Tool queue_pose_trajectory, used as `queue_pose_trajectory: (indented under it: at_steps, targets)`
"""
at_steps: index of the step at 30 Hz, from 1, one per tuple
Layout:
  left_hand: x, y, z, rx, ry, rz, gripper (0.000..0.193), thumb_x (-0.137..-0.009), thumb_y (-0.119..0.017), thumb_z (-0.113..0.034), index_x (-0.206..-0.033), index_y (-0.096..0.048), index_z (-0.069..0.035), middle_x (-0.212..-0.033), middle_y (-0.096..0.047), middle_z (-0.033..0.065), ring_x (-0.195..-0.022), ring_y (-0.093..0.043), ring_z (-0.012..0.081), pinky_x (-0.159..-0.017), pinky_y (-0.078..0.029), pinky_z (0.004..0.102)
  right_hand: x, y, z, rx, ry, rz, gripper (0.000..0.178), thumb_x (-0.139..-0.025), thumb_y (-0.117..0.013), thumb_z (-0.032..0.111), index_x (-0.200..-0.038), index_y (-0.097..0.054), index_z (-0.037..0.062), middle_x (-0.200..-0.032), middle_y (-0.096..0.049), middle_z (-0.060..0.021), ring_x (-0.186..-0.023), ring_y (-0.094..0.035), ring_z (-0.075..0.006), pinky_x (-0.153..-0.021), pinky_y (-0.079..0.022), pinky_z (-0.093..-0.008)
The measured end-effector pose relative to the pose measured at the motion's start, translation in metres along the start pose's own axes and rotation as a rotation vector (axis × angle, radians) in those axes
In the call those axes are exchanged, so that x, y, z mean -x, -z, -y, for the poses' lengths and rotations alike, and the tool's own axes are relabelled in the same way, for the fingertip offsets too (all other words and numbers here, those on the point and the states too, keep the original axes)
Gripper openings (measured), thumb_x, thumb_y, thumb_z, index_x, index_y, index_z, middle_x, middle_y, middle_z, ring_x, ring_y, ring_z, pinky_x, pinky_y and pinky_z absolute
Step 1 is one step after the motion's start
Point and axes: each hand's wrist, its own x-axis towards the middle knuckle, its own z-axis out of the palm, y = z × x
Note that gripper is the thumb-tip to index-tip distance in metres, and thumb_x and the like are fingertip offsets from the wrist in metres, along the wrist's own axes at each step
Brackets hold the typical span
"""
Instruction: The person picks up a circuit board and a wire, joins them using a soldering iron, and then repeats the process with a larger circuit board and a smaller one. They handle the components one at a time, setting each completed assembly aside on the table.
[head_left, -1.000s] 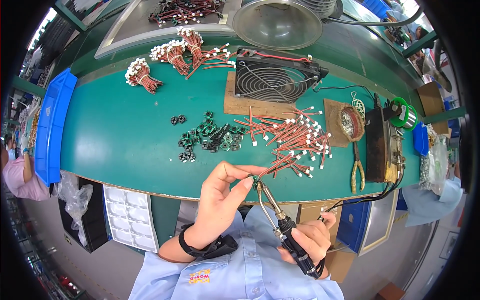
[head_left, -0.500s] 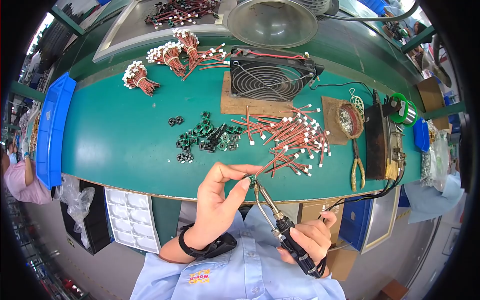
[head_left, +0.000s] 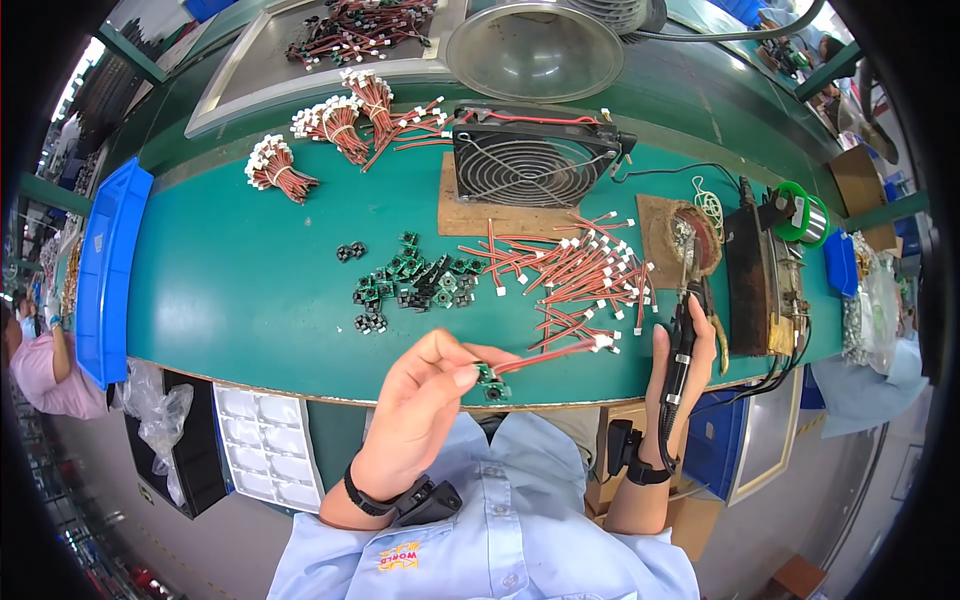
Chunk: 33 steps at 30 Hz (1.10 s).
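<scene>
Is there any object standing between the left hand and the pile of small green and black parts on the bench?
Nothing visible stands between the left hand and the pile of parts; only green tabletop shows in the gap. The loose red wires lie to the right of that path.

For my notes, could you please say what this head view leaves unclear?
In the head view:
Number of green circuit boards held: partly hidden by left hand.
Their wire joints: too small.
Whether the soldering iron touches what the round dish holds: too small.
Far side of metal tray: cut by upper edge.
</scene>
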Motion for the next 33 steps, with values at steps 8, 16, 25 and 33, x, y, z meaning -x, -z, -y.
queue_pose_trajectory:
  at_steps: [8,16,25,33]
  targets:
    - [0.007,0.020,0.003,-0.081,-0.117,-0.108,0.007,-0.085,-0.052,-0.009,-0.084,-0.046,-0.004,-0.100,-0.061,0.0194,-0.094,-0.056,0.0210,-0.088,-0.037,0.0339,0.023,-0.014,0.036,-0.406,-0.074,0.205,0.023,-0.080,-0.061,0.001,-0.100,-0.052,0.0045,-0.088,-0.064,-0.0092,-0.086,-0.057,-0.0183,-0.084,-0.041,-0.0288]
    - [0.012,0.036,0.001,-0.105,-0.194,-0.138,0.006,-0.086,-0.052,-0.007,-0.086,-0.046,-0.004,-0.101,-0.061,0.0207,-0.096,-0.056,0.0208,-0.090,-0.037,0.0340,0.017,-0.028,0.050,-0.042,0.549,0.386,0.031,-0.069,-0.059,0.006,-0.099,-0.053,0.0105,-0.088,-0.060,-0.0083,-0.083,-0.055,-0.0235,-0.073,-0.041,-0.0356]
    - [0.014,0.024,-0.010,-0.025,-0.100,-0.140,0.012,-0.083,-0.054,-0.012,-0.084,-0.046,-0.003,-0.095,-0.060,0.0186,-0.085,-0.053,0.0192,-0.081,-0.039,0.0309,0.010,-0.034,0.052,0.057,0.718,0.463,0.030,-0.067,-0.058,0.009,-0.098,-0.054,0.0119,-0.089,-0.060,-0.0106,-0.081,-0.057,-0.0244,-0.077,-0.039,-0.0361]
    - [0.020,0.024,-0.017,0.042,-0.036,-0.095,0.011,-0.082,-0.053,-0.012,-0.084,-0.046,-0.004,-0.093,-0.060,0.0186,-0.085,-0.054,0.0221,-0.078,-0.041,0.0332,0.013,-0.044,0.044,-0.366,0.422,0.036,0.047,-0.067,-0.066,-0.014,-0.101,-0.044,0.0094,-0.085,-0.060,-0.0124,-0.067,-0.060,-0.0222,-0.073,-0.046,-0.0313]
